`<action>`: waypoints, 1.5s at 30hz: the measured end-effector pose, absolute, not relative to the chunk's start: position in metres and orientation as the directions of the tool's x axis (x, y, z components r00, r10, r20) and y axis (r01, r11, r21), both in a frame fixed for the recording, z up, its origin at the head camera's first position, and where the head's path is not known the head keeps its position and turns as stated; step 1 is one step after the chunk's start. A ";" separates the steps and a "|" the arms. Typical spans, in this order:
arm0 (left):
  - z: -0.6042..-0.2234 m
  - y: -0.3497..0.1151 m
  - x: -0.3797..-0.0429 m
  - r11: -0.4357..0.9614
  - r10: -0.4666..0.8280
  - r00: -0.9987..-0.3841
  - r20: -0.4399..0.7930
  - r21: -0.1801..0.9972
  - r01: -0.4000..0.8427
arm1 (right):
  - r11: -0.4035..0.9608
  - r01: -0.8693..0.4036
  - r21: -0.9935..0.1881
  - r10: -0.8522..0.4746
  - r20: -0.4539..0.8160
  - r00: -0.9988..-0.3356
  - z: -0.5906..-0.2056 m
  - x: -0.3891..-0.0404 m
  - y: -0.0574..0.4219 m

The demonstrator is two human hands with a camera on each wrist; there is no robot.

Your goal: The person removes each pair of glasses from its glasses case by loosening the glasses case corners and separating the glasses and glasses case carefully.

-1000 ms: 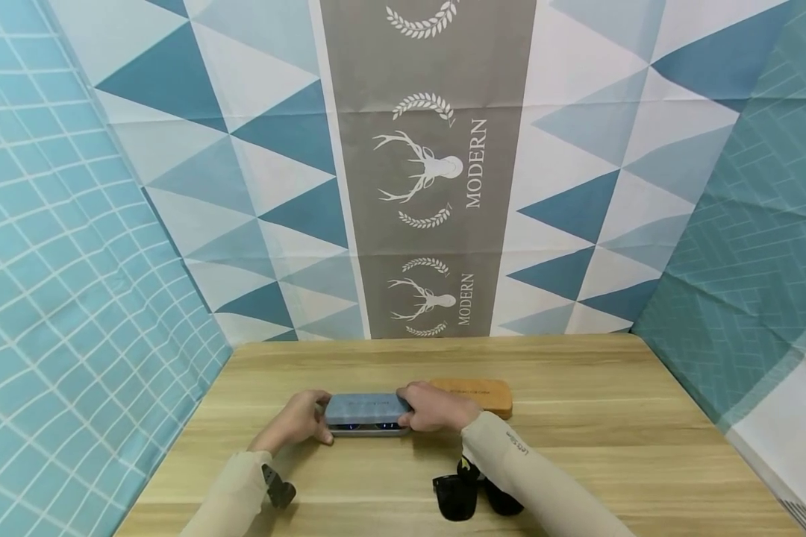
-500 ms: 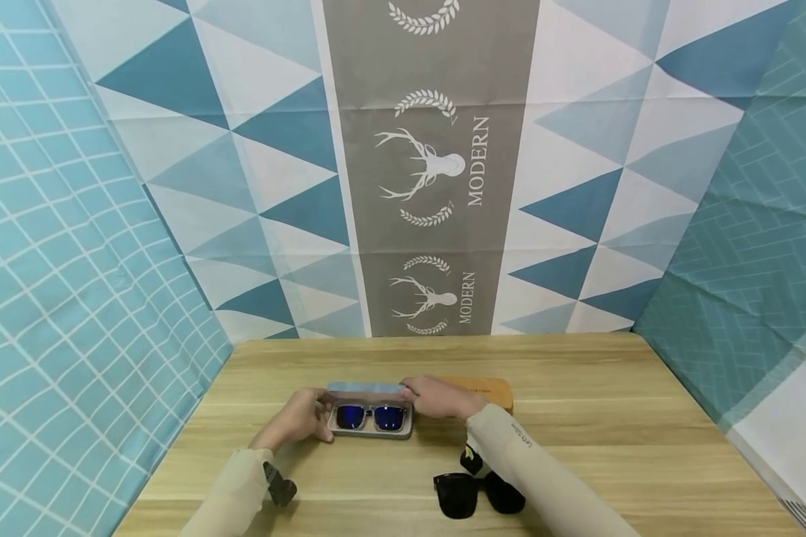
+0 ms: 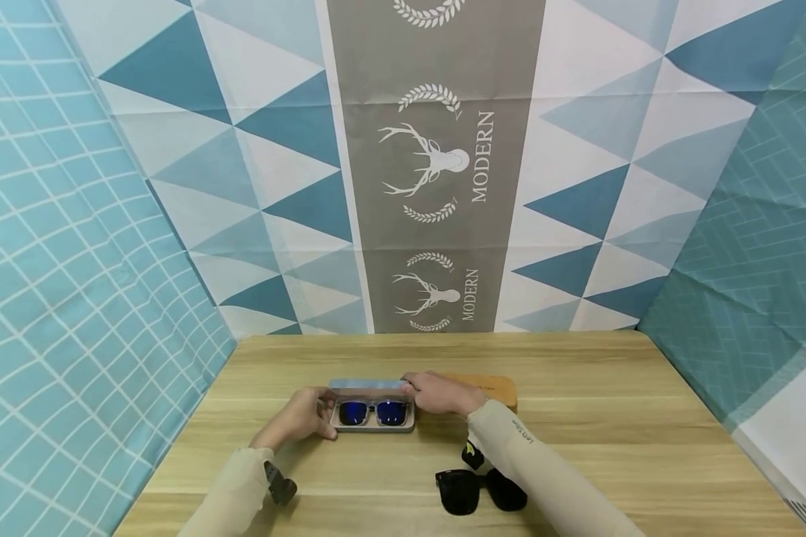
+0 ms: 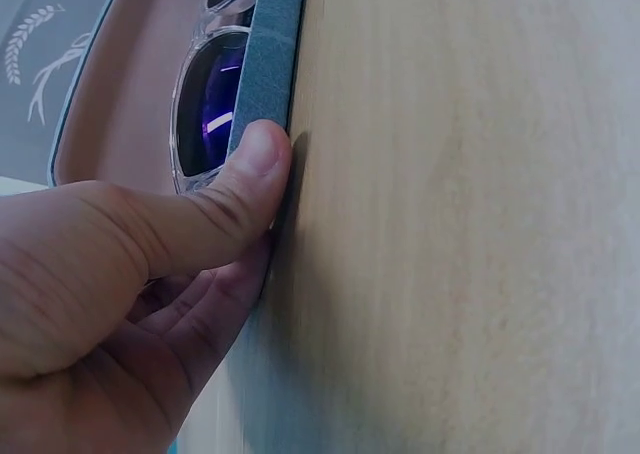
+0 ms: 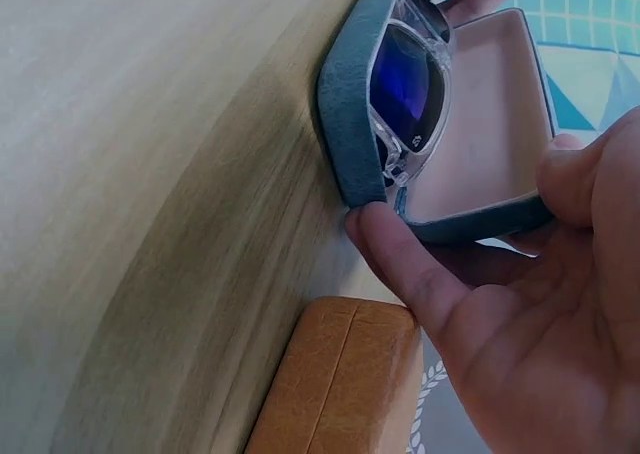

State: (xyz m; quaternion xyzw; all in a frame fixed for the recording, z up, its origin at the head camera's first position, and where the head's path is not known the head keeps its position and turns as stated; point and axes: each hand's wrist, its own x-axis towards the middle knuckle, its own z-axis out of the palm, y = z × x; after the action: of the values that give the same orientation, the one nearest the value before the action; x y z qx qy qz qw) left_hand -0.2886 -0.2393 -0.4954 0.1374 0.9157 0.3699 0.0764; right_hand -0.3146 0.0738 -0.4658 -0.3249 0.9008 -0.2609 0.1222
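Note:
A blue-grey glasses case [image 3: 369, 391] sits on the table with its lid raised, showing a pink lining. Inside lie sunglasses [image 3: 392, 412] with clear frames and blue-violet lenses. My left hand [image 3: 302, 416] grips the case's left end; in the left wrist view its thumb [image 4: 258, 154] presses the front wall. At the opposite end, my right hand [image 3: 438, 393] holds the case. The right wrist view shows that thumb on the lid's rim and a finger [image 5: 395, 244] against the base's corner.
Behind my right hand stands an orange-brown glasses case [image 3: 498, 388], closed and partly covered. Black sunglasses [image 3: 460, 492] lie near the front, beside my right sleeve [image 3: 544, 470]. A patterned cloth wall [image 3: 436, 216] rises behind the wooden table [image 3: 363, 485].
The blue-grey case's lid has swung up and back with my right hand on it, uncovering the sunglasses. My left hand has kept its grip on the left end.

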 end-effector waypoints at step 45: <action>-0.501 -0.219 -0.254 0.617 0.350 -0.804 0.480 0.528 0.584 | 0.647 -0.531 -0.547 -0.652 -0.036 -0.757 -0.463 -0.316 0.076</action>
State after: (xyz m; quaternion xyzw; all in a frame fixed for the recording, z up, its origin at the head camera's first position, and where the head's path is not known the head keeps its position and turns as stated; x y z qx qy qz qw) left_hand -0.2540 -0.2186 -0.5007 0.2642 0.8834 0.3491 -0.1674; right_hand -0.3161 0.0760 -0.4634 -0.3286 0.9000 -0.2618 0.1158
